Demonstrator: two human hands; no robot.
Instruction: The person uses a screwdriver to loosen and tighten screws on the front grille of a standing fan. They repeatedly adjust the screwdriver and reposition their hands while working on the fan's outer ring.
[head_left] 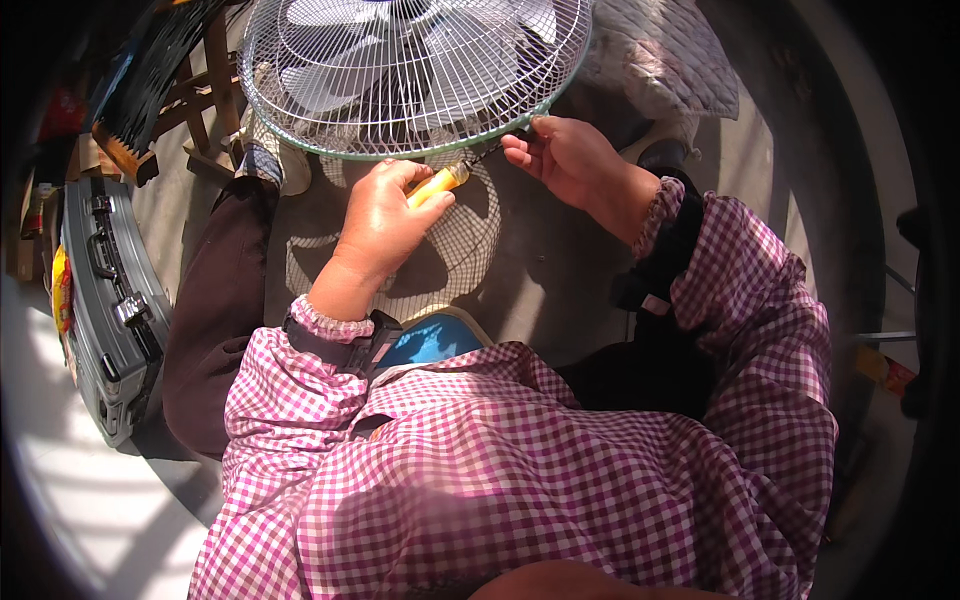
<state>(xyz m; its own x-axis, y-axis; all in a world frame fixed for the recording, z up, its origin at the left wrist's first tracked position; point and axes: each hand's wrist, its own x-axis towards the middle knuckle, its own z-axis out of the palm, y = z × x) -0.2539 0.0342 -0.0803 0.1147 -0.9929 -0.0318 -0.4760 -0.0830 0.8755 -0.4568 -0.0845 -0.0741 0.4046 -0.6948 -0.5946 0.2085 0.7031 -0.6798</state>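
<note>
Over the sunlit floor [560,245], the fan [410,80] is caged, work seemingly unfinished. Left fingers [404,172] grasp a yellow-handled tool [437,187]; right fingers' [525,156] hold is unclear.

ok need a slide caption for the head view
Left hand gripping a yellow-handled tool, right hand at a caged fan's rim

Pink-checked smock [450,470], gathered cuffs [325,322], black wrist straps [680,240], dark trousers [215,330].

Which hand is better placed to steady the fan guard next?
Probably the right hand: it's at the fan guard, near its lower edge, while the left hand holds a yellow-handled tool.
</note>
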